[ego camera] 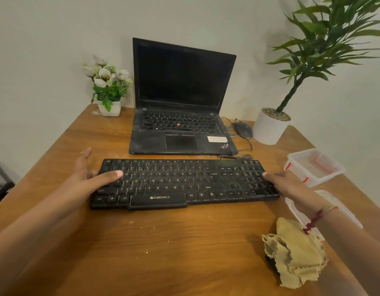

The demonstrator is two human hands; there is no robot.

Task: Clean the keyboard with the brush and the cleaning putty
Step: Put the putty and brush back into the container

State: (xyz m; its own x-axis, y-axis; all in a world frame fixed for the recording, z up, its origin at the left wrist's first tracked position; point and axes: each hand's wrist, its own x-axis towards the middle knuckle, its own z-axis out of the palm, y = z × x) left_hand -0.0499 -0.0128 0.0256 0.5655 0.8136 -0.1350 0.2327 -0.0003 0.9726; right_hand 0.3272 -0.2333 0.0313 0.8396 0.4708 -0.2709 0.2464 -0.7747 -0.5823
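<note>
A person's left hand (93,176) and right hand (285,182) rest spread and empty on either end of a dusty black keyboard (184,182) at the centre of a wooden surface (142,242). Neither brush nor putty can be made out; a crumpled cloth (295,253) lies at 5 o'clock, a clear plastic box (312,165) at 3 o'clock. Lifting the keyboard could drag its cable (238,155), at 1 o'clock, against the laptop (180,103) at 12 o'clock, or shed crumbs across the surface.

One keyboard (184,183), one laptop (181,99), two plants (108,86).
</note>
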